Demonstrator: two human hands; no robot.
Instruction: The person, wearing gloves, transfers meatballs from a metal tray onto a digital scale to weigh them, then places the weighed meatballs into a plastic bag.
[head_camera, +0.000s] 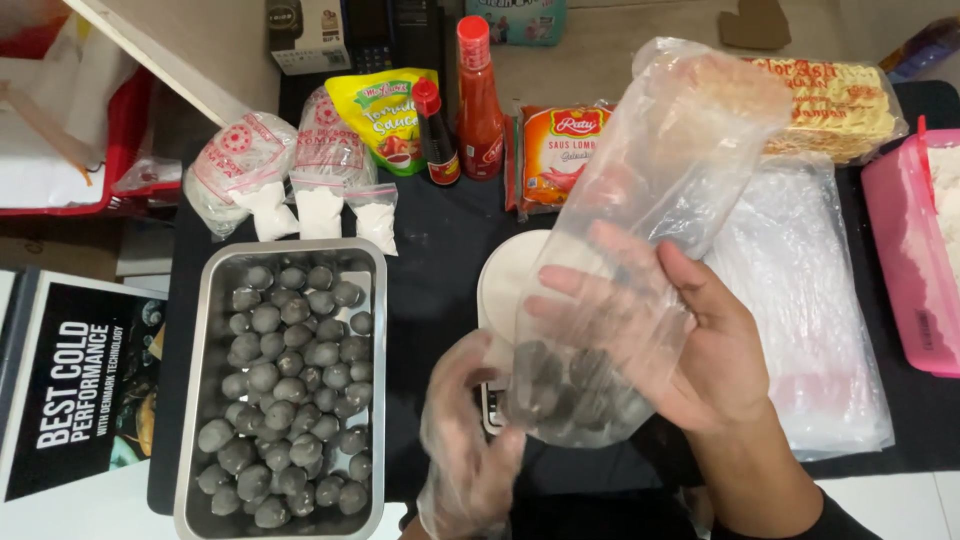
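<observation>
My right hand (712, 352) holds a clear plastic bag (650, 200) upright from behind, its fingers showing through the film. Several grey meatballs (565, 390) lie in the bag's bottom. My left hand (468, 440), covered by a thin clear plastic glove, is under the bag's lower left corner, touching it. A white kitchen scale (502, 285) sits on the black table beneath the bag, mostly hidden. To the left stands a metal tray (283, 249) filled with several grey meatballs (290, 385).
Behind the tray lie small bags of white powder (320, 205), a yellow sauce pouch (385, 115), two sauce bottles (478, 95), an orange sauce sachet (560, 150) and a noodle pack (845, 105). A stack of plastic bags (810, 330) and a pink tub (905, 270) sit right.
</observation>
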